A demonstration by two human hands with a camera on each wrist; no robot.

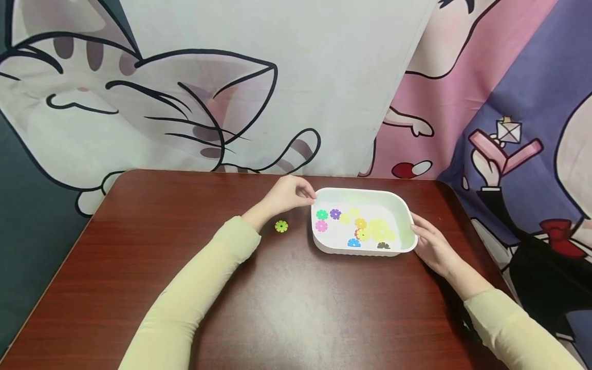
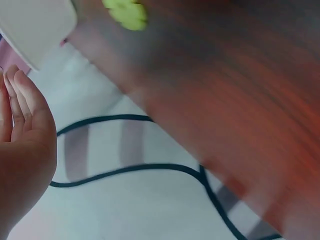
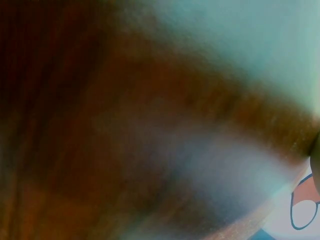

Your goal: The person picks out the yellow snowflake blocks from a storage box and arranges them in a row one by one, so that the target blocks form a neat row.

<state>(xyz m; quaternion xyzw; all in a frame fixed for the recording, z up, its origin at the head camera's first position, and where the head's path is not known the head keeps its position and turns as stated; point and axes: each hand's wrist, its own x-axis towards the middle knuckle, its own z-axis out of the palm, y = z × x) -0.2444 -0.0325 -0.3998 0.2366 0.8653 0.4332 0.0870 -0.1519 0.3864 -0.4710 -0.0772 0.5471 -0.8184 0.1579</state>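
Observation:
A white rectangular tray (image 1: 361,252) is at the far right part of the table, between both hands. Small flower-shaped pieces lie in it: green (image 1: 321,215), purple (image 1: 335,214), pink (image 1: 321,226), blue (image 1: 353,242), a dark one (image 1: 383,245) and several yellow ones (image 1: 379,229). My left hand (image 1: 289,195) pinches the tray's left rim with its fingertips. At the right end my right hand (image 1: 433,245) grips the wall, thumb at the rim; its other fingers are partly hidden. One yellow-green flower piece (image 1: 281,226) lies on the table, below the left hand.
The brown wooden table (image 1: 277,308) ends just behind the tray. Behind it hangs a cartoon-printed cloth (image 1: 342,103), which also covers the right side. Blur hides most detail in the right wrist view.

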